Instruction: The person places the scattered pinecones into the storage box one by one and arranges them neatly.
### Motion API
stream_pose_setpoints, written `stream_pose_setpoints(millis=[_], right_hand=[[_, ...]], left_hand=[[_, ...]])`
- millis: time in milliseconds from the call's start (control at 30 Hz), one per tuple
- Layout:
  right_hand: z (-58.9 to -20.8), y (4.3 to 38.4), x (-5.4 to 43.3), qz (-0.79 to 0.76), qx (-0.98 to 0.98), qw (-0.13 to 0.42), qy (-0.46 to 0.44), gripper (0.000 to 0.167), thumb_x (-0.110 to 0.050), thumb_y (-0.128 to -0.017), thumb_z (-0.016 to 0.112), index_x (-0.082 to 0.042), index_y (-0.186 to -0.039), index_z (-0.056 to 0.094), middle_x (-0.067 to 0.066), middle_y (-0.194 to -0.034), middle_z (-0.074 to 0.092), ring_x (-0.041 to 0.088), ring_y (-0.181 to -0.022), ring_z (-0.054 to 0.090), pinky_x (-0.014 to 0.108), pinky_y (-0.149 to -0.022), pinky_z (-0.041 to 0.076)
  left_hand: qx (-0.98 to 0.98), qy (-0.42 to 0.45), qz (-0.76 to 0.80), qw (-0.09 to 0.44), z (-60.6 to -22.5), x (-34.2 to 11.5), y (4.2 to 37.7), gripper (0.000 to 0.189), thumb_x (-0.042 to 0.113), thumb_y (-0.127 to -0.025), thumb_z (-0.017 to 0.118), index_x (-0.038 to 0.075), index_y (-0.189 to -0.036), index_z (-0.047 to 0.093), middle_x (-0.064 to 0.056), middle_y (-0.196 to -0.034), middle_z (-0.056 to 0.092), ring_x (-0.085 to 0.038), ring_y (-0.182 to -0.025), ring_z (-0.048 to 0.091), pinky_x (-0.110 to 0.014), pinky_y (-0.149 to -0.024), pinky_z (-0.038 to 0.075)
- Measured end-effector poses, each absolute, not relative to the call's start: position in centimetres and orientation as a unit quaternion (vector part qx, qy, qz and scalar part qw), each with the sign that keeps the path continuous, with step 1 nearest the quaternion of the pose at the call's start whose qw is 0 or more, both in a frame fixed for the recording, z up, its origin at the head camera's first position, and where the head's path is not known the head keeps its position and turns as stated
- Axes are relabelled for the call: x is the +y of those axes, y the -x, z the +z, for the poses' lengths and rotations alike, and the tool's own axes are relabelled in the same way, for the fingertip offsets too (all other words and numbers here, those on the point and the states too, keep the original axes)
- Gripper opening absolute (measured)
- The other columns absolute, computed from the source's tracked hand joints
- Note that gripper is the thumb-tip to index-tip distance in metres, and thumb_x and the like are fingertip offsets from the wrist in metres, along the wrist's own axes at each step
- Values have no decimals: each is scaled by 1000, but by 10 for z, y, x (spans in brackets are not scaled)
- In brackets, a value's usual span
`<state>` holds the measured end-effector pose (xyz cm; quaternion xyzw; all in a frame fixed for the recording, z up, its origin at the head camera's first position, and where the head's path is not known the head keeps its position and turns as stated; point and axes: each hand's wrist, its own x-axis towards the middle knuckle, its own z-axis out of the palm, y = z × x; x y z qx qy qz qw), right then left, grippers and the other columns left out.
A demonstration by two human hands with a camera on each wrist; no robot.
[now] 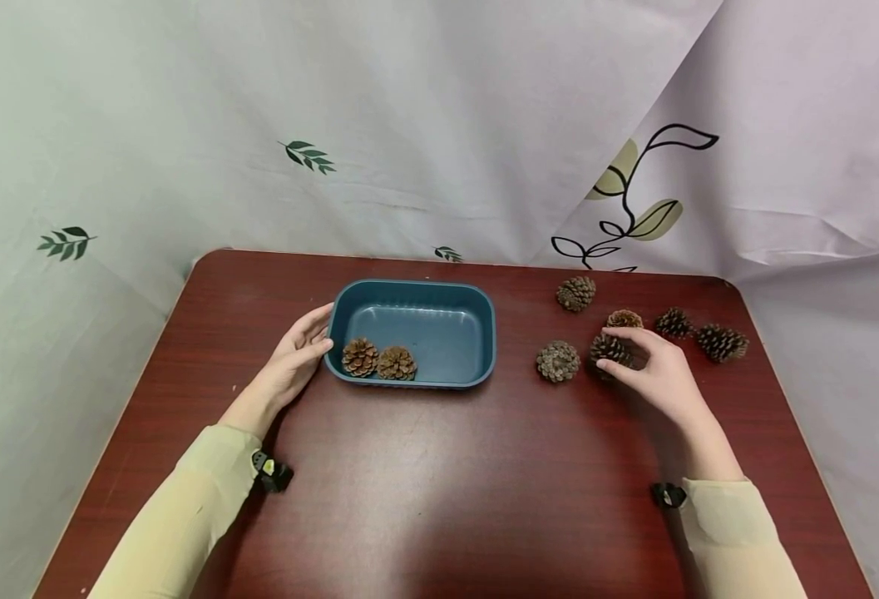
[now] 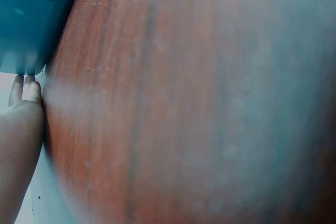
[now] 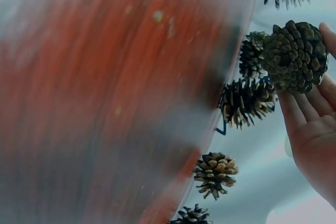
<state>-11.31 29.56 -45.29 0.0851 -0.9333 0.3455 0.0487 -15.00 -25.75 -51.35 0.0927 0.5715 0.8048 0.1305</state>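
Note:
My right hand [image 1: 659, 372] holds a brown pine cone [image 1: 608, 353] between thumb and fingers, on the right of the table. In the right wrist view this pine cone [image 3: 295, 59] is raised off the tabletop, with fingers along one side and the thumb on the other. My left hand [image 1: 297, 358] touches the left end of a blue rectangular container [image 1: 446, 337], fingers fairly straight and thumb at the rim. Two pine cones, one [image 1: 360, 357] beside the other [image 1: 397, 363], lie in the container's near left corner.
Around my right hand lie more pine cones: one to its left [image 1: 558, 361], one farther back [image 1: 576, 294], one just behind the fingers [image 1: 624, 319], and two near the right edge [image 1: 674, 323] of the dark red table [image 1: 409, 466]. A white patterned cloth [image 1: 409, 125] hangs behind.

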Motion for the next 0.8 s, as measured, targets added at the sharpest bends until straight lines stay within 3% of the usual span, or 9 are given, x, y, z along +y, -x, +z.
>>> stream_pose_setpoints(millis=[267, 600, 800], right_hand=[[-448, 114, 284, 375, -919, 94, -80, 47, -5, -88, 87, -4, -133, 73, 19, -127, 73, -27, -98, 54, -3, -82, 46], [-447, 117, 260, 413, -902, 96, -87, 48, -3, -88, 86, -7, -134, 73, 19, -127, 73, -24, -105, 55, -2, -86, 47], [-444, 119, 250, 417, -894, 126, -105, 50, 0, -85, 87, -6, -133, 74, 17, -127, 75, -23, -112, 54, -1, -91, 46]], left_hand=[[571, -97, 805, 132, -514, -257, 151, 58, -7, -107, 50, 12, -161, 39, 10, -151, 55, -4, -139, 52, -16, -109, 46], [571, -91, 805, 130, -516, -258, 150, 58, -8, -107, 49, 11, -161, 39, 10, -150, 56, -5, -138, 53, -17, -109, 46], [565, -95, 809, 130, -515, -258, 150, 58, -9, -107, 49, 11, -160, 40, 9, -150, 57, -6, -137, 53, -17, -109, 47]])
